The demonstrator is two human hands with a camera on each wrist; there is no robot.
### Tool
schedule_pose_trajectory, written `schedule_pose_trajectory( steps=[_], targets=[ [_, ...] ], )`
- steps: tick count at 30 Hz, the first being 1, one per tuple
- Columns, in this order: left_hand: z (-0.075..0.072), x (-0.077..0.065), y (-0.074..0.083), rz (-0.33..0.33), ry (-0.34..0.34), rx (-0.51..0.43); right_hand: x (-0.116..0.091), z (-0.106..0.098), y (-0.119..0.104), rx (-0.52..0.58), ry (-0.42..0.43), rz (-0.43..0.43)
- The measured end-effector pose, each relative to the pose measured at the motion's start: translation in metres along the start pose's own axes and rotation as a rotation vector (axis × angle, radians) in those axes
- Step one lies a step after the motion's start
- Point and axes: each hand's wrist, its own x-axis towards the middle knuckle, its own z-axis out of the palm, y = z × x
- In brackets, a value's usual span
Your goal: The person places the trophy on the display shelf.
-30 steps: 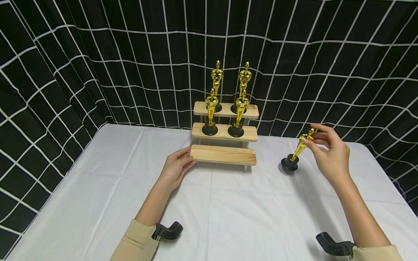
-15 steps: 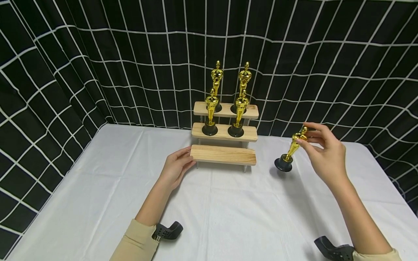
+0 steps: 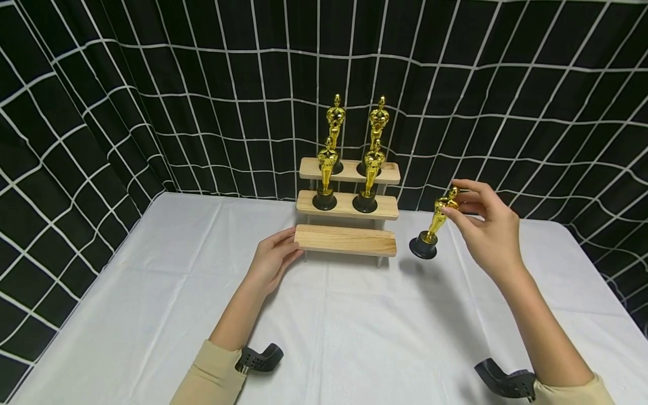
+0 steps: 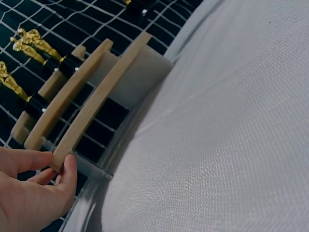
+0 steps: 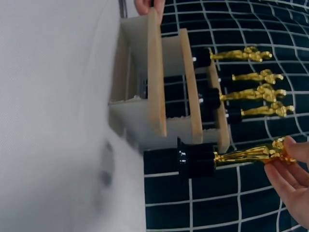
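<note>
My right hand (image 3: 488,228) pinches a gold statuette trophy (image 3: 438,216) by its upper body, between thumb and fingers. The trophy leans, its black base lifted off the tablecloth to the right of a three-step wooden display stand (image 3: 346,241). In the right wrist view the held trophy (image 5: 244,155) lies near the stand's end. My left hand (image 3: 275,259) grips the left end of the lowest shelf, thumb and fingers at its edge, as the left wrist view of the shelf (image 4: 96,104) also shows. The lowest shelf carries nothing.
Two gold trophies stand on the middle shelf, a left one (image 3: 326,171) and a right one (image 3: 372,174). Two more, such as the back left trophy (image 3: 336,121), stand on the top shelf. A white cloth (image 3: 354,337) covers the table. Behind hangs a black curtain (image 3: 228,84) with white grid lines.
My right hand has carried the trophy leftward toward the stand and raised it a little, its shadow now apart from the base. My left hand has stayed at the lowest shelf's end.
</note>
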Motion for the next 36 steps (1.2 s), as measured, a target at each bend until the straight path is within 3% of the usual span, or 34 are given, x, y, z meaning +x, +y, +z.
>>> schedule_pose_trajectory(
  steps=[5,36],
  targets=[
    [0.0,0.0,0.0,-0.002,-0.002,0.0,0.003,0.005,-0.011,-0.034,-0.024,-0.002],
    [0.0,-0.001,0.0,0.004,-0.003,-0.006,0.022,0.06,-0.043,0.12,-0.133,-0.055]
  ],
)
